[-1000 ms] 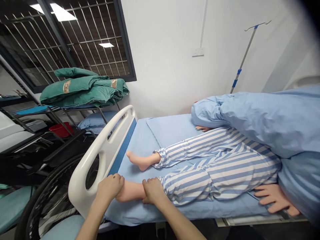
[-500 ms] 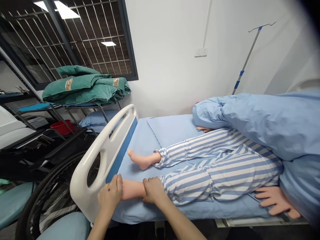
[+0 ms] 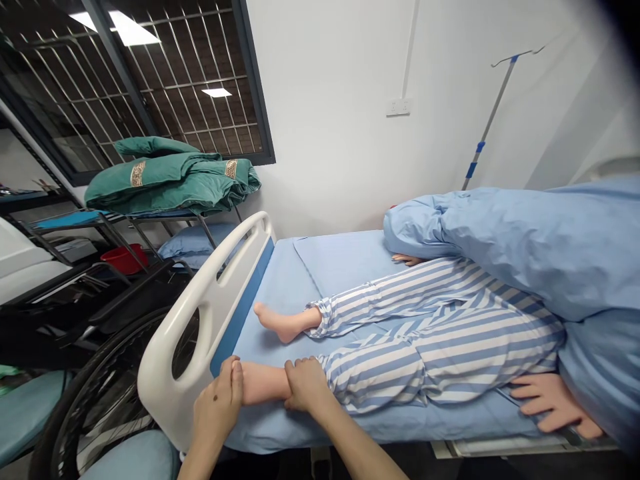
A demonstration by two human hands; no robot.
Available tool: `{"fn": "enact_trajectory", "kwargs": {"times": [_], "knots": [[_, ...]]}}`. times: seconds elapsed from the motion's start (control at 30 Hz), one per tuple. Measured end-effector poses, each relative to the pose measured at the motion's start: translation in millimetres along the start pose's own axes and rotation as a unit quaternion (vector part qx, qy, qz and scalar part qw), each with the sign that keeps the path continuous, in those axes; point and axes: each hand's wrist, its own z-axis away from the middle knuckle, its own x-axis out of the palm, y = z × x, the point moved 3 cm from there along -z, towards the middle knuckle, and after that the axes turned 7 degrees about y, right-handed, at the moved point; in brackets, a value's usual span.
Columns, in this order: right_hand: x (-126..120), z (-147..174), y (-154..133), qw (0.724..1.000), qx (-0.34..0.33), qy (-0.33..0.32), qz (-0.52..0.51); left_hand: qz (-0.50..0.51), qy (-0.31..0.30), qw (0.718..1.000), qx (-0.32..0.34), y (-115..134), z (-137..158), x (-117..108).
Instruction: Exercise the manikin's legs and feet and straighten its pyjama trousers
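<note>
A manikin in blue-and-white striped trousers [image 3: 450,360] lies on the bed, legs stretched toward the footboard. My left hand [image 3: 219,401] is closed around the foot of its nearer leg, hiding most of that foot. Around the same leg's lower shin [image 3: 265,383], just below the trouser cuff, my right hand [image 3: 307,385] is wrapped. The manikin's other foot [image 3: 285,323] rests bare on the blue sheet, apart from both hands. Its plastic-looking hand [image 3: 555,402] lies at the bed's near edge. A blue cover [image 3: 525,230] is bunched over the upper body.
A white footboard [image 3: 167,333] rises left of my left hand. Beyond it stand a wheelchair wheel [image 3: 55,407], teal seats [image 3: 133,457] and a rack with green folded bedding [image 3: 175,177]. An IV pole [image 3: 487,127] stands behind the bed, by the wall.
My left hand has shifted slightly left and down on the foot, its fingers lying differently over the toes. My right hand keeps its hold on the shin. The view has tipped slightly.
</note>
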Motion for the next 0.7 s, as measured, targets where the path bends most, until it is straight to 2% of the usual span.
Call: {"fn": "enact_trajectory", "kwargs": {"times": [0.1, 0.4, 0.53, 0.6, 0.7], "knots": [[-0.9, 0.3, 0.2, 1.000, 0.000, -0.004, -0.003, -0.019, 0.017, 1.000, 0.002, -4.2, 0.5, 3.0], [-0.6, -0.8, 0.1, 1.000, 0.003, -0.001, 0.000, -0.107, -0.111, 0.986, 0.066, 0.5, -22.7, -20.5], [-0.2, -1.2, 0.5, 1.000, 0.005, 0.006, 0.001, -0.151, -0.129, 0.973, 0.118, 7.0, -40.8, -18.5], [0.2, -1.3, 1.0, 1.000, 0.005, 0.009, -0.001, -0.123, -0.140, 0.978, 0.096, 6.3, -48.1, -15.8], [0.2, -1.4, 1.5, 1.000, 0.008, 0.012, -0.001, -0.058, -0.158, 0.985, 0.024, 2.7, -53.8, -14.0]]}}
